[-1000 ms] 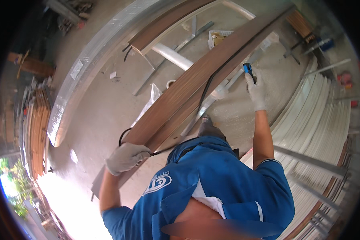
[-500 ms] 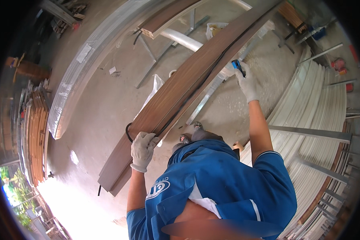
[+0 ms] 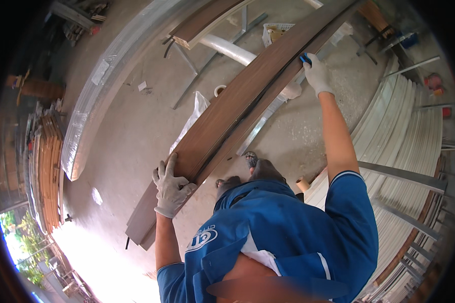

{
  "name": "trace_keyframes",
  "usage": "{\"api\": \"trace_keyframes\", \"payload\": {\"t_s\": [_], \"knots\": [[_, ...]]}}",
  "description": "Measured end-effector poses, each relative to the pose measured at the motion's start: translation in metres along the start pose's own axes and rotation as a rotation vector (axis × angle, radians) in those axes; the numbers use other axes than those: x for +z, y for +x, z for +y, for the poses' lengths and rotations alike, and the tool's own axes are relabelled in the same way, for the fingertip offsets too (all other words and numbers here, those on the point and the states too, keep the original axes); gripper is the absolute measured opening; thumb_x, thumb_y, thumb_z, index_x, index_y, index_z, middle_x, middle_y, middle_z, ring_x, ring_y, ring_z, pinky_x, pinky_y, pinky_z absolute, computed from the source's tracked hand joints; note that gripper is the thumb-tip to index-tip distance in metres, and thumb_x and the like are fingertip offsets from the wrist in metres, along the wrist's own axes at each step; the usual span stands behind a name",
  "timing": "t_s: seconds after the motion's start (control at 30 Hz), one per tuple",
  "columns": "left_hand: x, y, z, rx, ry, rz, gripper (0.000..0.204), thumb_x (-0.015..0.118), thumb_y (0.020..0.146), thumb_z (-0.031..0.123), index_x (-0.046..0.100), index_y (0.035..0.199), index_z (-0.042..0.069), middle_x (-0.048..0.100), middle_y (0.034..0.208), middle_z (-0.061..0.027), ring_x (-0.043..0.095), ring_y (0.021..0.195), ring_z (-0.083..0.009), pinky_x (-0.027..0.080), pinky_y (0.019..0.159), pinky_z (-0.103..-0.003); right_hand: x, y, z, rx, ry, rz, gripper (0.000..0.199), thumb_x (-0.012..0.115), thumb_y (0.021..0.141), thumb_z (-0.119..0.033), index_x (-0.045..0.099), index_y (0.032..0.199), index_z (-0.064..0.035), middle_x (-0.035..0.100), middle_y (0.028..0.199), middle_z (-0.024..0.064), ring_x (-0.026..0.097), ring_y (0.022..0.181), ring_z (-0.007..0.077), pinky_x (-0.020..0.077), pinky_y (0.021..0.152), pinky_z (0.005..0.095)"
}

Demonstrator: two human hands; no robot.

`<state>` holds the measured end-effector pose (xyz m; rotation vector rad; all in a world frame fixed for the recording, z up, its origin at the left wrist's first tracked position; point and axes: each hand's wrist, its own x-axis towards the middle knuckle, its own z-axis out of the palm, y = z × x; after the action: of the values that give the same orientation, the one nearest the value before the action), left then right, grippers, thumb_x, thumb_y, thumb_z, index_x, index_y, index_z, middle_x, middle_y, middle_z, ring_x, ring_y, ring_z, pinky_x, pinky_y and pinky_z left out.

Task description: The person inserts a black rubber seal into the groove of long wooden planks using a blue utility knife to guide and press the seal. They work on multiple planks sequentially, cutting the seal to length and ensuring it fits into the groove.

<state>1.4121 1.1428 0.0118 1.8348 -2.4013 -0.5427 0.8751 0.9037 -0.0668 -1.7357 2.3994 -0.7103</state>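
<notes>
A long brown wood-grain profile [image 3: 227,118] slants across in front of me, from near left to far right. A dark strip [image 3: 242,117] runs lengthwise along its groove. My left hand [image 3: 173,188], in a pale work glove, rests on the near part of the profile with fingers spread. My right hand [image 3: 317,76], gloved too, is closed round a small blue-and-black hand tool [image 3: 305,58] at the profile's right edge, farther along. Most of the tool is hidden by the fingers, so its exact kind cannot be made out.
Plastic-wrapped long profiles [image 3: 98,76] lie at the left. Another brown profile [image 3: 205,22] and a wrapped roll [image 3: 230,50] rest on metal stands beyond. A white basket [image 3: 277,34] stands farther off. Many pale strips [image 3: 384,136] are stacked on a rack at the right.
My right hand has moved farther along, bringing the tool to the profile's edge. My left hand has gone from a pinch to spread fingers on the profile. The black loop beside it no longer shows.
</notes>
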Motion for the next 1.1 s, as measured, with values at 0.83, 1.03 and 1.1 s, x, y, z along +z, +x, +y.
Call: {"api": "trace_keyframes", "payload": {"t_s": [0.83,1.03,1.1], "knots": [[0.003,-0.013,0.003,0.091,-0.157,-0.113,0.02,0.071,0.09,0.02,0.077,0.105,0.008,0.074,0.094,-0.0124,0.069,0.089,-0.0343,0.051,0.08,-0.047,-0.007,-0.067,-0.077,0.071,-0.127,-0.116,0.038,0.06,0.101,-0.031,0.062,0.134,-0.0125,0.069,0.125,0.0228,0.065,0.116,0.0433,0.0513,0.098,0.0491],[-0.007,-0.006,0.007,0.078,-0.212,0.075,0.014,0.08,0.077,0.018,0.078,0.088,0.009,0.071,0.089,-0.0094,0.064,0.093,-0.0325,0.048,0.083,-0.047,-0.007,-0.067,-0.071,0.056,-0.118,-0.131,0.039,0.06,0.101,-0.034,0.061,0.135,-0.0155,0.07,0.121,0.024,0.066,0.113,0.0446,0.0518,0.096,0.0505],[-0.006,-0.004,0.009,0.054,-0.222,0.078,0.015,0.081,0.072,0.015,0.076,0.084,0.008,0.068,0.088,-0.0102,0.063,0.094,-0.0328,0.049,0.081,-0.046,-0.006,-0.068,-0.067,0.029,-0.138,-0.117,0.04,0.06,0.101,-0.034,0.061,0.136,-0.0162,0.07,0.12,0.0245,0.067,0.112,0.0452,0.0519,0.096,0.0511]]}}
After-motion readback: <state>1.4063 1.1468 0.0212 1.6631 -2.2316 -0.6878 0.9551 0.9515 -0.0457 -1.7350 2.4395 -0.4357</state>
